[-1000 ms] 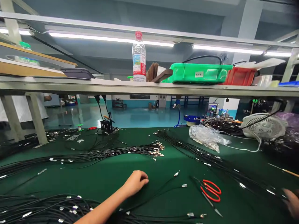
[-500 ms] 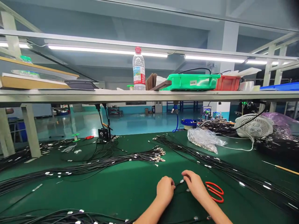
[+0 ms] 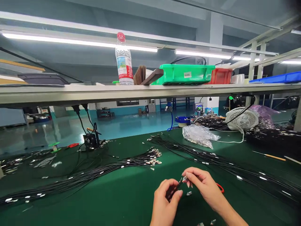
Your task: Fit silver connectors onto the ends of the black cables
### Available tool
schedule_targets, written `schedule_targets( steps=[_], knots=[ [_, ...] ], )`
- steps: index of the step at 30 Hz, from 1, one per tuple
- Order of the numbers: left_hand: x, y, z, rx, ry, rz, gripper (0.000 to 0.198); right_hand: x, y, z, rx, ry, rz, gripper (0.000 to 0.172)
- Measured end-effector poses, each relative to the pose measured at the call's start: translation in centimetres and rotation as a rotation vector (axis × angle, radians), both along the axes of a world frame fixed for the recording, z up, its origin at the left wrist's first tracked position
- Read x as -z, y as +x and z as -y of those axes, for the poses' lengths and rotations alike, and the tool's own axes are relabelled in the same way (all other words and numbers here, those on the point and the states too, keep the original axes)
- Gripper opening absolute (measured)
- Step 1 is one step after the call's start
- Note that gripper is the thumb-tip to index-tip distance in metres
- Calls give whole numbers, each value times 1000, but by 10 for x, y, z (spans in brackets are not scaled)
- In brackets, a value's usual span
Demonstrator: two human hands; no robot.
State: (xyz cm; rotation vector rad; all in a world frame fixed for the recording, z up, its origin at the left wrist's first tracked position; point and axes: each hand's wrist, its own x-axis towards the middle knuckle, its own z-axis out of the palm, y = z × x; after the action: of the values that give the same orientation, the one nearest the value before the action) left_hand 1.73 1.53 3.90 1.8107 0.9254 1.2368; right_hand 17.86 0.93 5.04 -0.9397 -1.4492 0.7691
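Note:
Near the front of the green table, my left hand (image 3: 167,199) is closed round a black cable (image 3: 173,190). Thumb and forefinger of my right hand (image 3: 202,185) pinch a small shiny connector (image 3: 184,179) at the cable's tip. The two hands are a short gap apart. Below my right fingers a loose metal connector (image 3: 189,193) lies on the table, and two more are at the bottom edge of the view. Red-handled scissors (image 3: 220,187) are mostly hidden behind my right hand.
A bundle of black cables (image 3: 98,174) lies to the left, another (image 3: 211,158) to the right. Behind are a clear plastic bag (image 3: 199,135) and a white fan (image 3: 243,118). A shelf (image 3: 145,91) spans above, bearing a bottle (image 3: 124,62) and a green bin (image 3: 188,74).
The view has turned and shifted right. My left thumb and fingers have spread further round the cable, and my right hand now covers more of the scissors.

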Motion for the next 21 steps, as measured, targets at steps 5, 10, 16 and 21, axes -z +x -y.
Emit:
schedule_targets(
  steps=[5, 10, 16, 21],
  knots=[
    [-7, 3, 10, -47, 12, 98, 11, -4, -6, 8, -39, -25, -58, 28],
    [-8, 3, 10, -41, -34, 183, 16, -2, -12, 15, 3, 17, -18, 26],
    [-3, 4, 9, -48, -41, 150, 24, 4, -11, 12, 146, 80, 116, 26],
    [-4, 2, 10, 46, -207, 156, 34, 4, -13, 11, 228, 93, 197, 38]
  ],
)
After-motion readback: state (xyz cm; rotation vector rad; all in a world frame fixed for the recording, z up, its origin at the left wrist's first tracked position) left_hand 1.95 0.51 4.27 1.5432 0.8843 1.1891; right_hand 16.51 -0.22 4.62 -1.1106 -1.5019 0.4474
